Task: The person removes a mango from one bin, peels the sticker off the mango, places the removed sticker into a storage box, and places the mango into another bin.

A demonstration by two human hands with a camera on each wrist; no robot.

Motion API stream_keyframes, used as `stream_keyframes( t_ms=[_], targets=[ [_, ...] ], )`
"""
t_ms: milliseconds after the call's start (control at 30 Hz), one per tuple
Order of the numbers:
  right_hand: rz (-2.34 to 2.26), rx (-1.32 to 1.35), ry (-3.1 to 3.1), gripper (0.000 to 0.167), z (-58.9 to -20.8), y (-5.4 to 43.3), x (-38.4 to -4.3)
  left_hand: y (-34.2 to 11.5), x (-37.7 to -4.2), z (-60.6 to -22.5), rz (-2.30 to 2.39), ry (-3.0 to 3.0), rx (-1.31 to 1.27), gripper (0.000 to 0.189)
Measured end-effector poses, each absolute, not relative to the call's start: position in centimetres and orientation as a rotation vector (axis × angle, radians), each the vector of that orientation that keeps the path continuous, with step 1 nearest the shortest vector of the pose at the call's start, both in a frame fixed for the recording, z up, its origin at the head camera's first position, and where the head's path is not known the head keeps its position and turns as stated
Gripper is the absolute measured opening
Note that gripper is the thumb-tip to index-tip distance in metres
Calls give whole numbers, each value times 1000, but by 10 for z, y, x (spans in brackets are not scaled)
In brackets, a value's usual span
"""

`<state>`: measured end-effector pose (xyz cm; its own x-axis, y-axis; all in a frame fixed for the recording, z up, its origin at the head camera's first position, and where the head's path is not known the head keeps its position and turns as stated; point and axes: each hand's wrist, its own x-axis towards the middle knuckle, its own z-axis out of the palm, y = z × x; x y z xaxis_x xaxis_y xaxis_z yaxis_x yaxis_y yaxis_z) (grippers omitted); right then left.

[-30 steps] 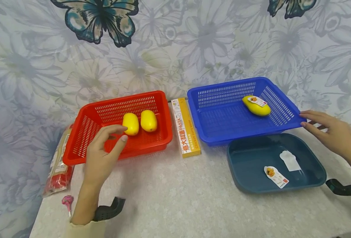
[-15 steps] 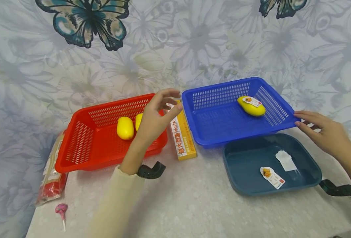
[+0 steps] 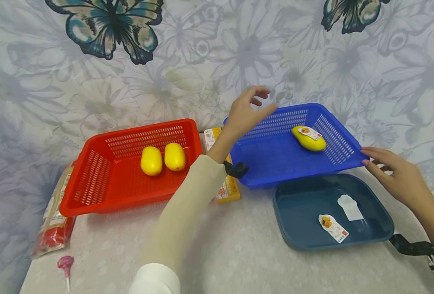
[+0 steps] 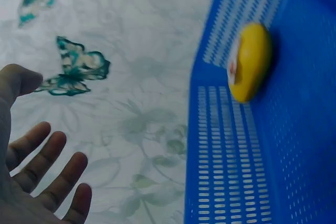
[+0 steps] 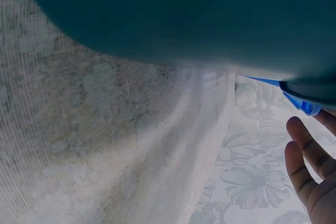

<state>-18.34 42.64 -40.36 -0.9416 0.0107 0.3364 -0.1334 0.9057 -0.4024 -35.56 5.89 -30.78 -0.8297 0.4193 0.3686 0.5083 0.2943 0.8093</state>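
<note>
My left hand [image 3: 243, 113] hangs above the back left rim of the blue basket [image 3: 264, 165], fingers loosely bent, with nothing in it. In the left wrist view the spread left hand [image 4: 42, 182] is apart from the basket. My right hand [image 3: 400, 177] pinches the blue basket's right corner between thumb and fingertips. Inside that basket lies a long yellow fruit [image 3: 310, 141] with a printed card [image 3: 310, 133] on top. To the left, a red basket [image 3: 128, 200] holds two yellow oval fruits [image 3: 152, 161], side by side.
A yellow and white pasta box [image 3: 228, 194], partly hidden by the left arm, lies between the baskets. In front of the blue basket stands a dark teal tray [image 3: 301, 204] with two cards. A red-ended packet [image 3: 56, 220] and a pink lollipop [image 3: 66, 263] lie far left.
My left hand has moved from over the red basket, rightward past the pasta box, to above the blue basket's back left rim. The right hand stays at the blue basket's corner.
</note>
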Motion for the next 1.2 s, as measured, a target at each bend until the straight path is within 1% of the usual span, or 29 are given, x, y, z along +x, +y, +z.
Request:
stream_keyframes(
  t_ms=[133,300,533,667,833,1067,1200],
  targets=[
    [619,81,-2735,42,-405,425,-180,84,-371,-314,-1404,-2564,-881,51],
    [626,60,-2727,43,-405,427,-174,114,-381,-322,-1016,-2785,-978,66],
    [614,60,-2711,42,-402,430,-176,144,-393,-338,-803,-2977,-975,82],
    [615,63,-2697,43,-402,430,-174,161,-395,-348,-603,-3118,-1044,90],
    [632,41,-2682,43,-401,430,-171,182,-396,-355,-473,-3178,-1125,94],
    [648,87,-2670,42,-407,420,-182,191,-402,-367,-438,-3310,-1034,95],
    [660,86,-2639,42,-411,419,-181,202,-400,-381,-473,-3357,-1048,95]
  ],
)
